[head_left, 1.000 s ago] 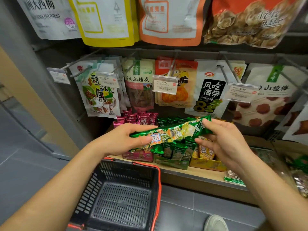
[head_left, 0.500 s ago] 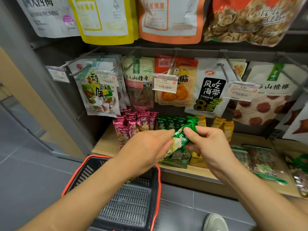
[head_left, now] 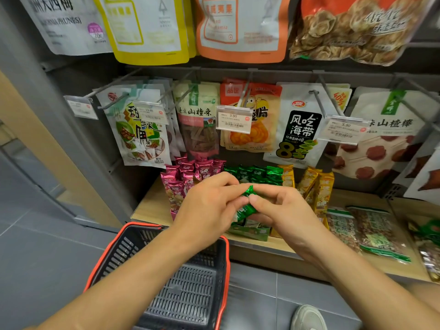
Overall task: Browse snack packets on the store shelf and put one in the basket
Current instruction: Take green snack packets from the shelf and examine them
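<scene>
Head view: left hand point(head_left: 209, 210) and right hand point(head_left: 283, 210) meet, both pinching one green snack packet point(head_left: 246, 210) in curled fingers, in front of the shelf point(head_left: 152, 208) stock. A choice appears made. The basket point(head_left: 225, 258) below shows no packet, so the drop is not yet done.

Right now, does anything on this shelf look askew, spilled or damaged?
Only some yellow packets lean sideways, unlike the upright green row beside them. Nothing looks spilled or torn.
</scene>
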The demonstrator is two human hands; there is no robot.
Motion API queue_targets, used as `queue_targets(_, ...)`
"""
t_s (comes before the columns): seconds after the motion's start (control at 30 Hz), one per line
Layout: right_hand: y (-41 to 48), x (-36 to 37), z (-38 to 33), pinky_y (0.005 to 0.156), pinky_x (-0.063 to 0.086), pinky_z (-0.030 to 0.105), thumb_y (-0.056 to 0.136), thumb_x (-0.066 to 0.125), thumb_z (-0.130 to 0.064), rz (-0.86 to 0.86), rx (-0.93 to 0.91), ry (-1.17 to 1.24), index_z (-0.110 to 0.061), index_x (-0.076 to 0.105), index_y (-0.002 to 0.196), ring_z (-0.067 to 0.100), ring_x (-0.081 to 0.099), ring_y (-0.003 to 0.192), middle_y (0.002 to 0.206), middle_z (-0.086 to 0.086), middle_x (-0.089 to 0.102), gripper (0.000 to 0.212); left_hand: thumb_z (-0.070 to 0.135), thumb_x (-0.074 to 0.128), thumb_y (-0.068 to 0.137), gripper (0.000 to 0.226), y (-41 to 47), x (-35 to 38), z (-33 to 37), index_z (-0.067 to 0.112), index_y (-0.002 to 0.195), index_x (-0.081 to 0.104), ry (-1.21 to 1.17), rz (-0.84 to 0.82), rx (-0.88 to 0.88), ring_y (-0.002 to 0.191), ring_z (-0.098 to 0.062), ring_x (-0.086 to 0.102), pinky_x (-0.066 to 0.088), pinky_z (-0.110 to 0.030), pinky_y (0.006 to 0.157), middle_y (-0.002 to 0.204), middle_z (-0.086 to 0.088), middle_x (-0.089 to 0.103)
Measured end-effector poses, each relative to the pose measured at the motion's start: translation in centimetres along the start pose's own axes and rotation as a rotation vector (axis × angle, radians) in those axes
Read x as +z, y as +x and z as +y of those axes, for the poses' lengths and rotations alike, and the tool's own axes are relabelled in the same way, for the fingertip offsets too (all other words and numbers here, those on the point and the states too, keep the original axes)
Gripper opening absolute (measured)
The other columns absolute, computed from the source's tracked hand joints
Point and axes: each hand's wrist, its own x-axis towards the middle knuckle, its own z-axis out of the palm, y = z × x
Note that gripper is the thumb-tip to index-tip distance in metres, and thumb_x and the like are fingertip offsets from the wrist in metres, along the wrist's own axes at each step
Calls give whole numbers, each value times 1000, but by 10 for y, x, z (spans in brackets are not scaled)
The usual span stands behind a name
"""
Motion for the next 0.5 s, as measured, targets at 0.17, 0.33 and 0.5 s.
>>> queue_targets(0.17, 1, 0, -2, 85, 56, 45, 77, 74, -26, 90, -55, 30, -19, 73, 100, 32, 69, 96, 92, 12, 75, 24, 8, 79, 76, 19, 3, 0, 1, 14, 94, 78, -247, 154, -245, 79, -5, 63, 51, -22, 73, 81, 8, 69)
queue_targets(0.33, 0, -1, -1, 67, 62, 43, 89, 66, -13, 155, -159, -60, -14, 68, 79, 39, 67, 82, 83, 21, 69, 10, 9, 85, 68, 17, 6, -2, 2, 14, 83, 79, -399, 123, -423, 73, 2, 63, 47, -13, 70, 74, 15, 67)
queue_targets(0.5, -1, -3, 2, 54, 38, 17, 92, 63, -20, 187, -324, -556, -22, 60, 79, 5, 52, 58, 67, -7, 57, 14, 10, 83, 71, 21, 5, -6, 1, 17, 89, 74, -476, -57, -471, 70, -3, 62, 49, -17, 69, 79, 8, 67)
